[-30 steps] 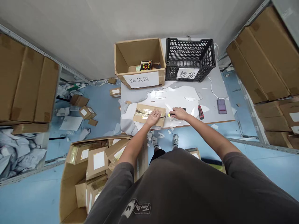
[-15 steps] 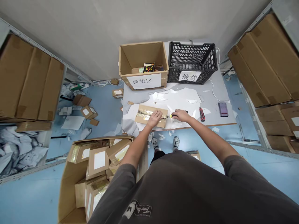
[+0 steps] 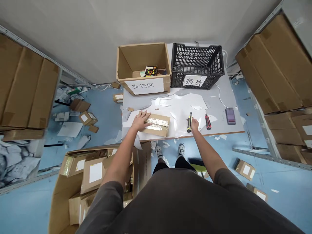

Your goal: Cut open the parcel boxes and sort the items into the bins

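Note:
A small cardboard box [image 3: 159, 122] with shiny clear tape along its top lies near the table's front edge. My left hand [image 3: 140, 121] rests on its left end, fingers spread, thumb reaching over the top. To the right of the box, apart from it, my right hand [image 3: 194, 124] is closed around a yellow and black utility knife [image 3: 189, 123], held lengthwise away from me. I cannot tell whether its blade is out. A red and black utility knife [image 3: 208, 122] lies on the table just right of that hand.
At the table's back stand an open labelled carton [image 3: 143, 85] with a few small items inside and a black plastic crate [image 3: 197, 70]. Paper scraps [image 3: 183, 103] litter the tabletop. A phone-like purple object [image 3: 230, 116] lies right. A large carton of boxes [image 3: 57, 195] stands at my left.
The box has been turned over and now shows another taped face. My left hand has shifted to its left end. My right hand has drawn the knife away from the box, turning it lengthwise.

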`<state>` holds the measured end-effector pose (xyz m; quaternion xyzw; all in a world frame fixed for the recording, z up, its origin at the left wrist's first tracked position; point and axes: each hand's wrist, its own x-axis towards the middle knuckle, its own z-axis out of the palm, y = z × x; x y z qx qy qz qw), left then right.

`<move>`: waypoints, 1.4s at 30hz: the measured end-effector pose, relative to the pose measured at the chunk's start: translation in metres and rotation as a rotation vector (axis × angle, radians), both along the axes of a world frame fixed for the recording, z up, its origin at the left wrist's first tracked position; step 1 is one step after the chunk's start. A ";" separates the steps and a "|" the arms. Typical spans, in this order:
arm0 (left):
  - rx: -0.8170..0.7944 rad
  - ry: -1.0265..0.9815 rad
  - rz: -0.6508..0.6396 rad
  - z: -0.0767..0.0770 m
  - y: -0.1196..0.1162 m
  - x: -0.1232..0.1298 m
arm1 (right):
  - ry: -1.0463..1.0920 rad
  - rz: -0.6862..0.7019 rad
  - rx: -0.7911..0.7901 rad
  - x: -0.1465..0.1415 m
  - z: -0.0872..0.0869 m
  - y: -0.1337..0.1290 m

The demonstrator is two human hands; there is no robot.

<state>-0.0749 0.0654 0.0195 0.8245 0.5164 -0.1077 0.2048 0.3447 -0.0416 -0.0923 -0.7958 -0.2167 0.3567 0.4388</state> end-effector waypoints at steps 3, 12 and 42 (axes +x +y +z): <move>0.047 0.031 0.068 -0.004 -0.012 -0.001 | -0.102 -0.060 -0.178 0.019 -0.035 0.006; 0.187 0.084 0.394 0.000 -0.057 0.028 | -0.271 0.241 -0.104 -0.031 -0.015 -0.009; 0.117 -0.100 0.657 0.006 -0.069 0.004 | -0.374 0.750 -0.044 -0.273 0.062 0.048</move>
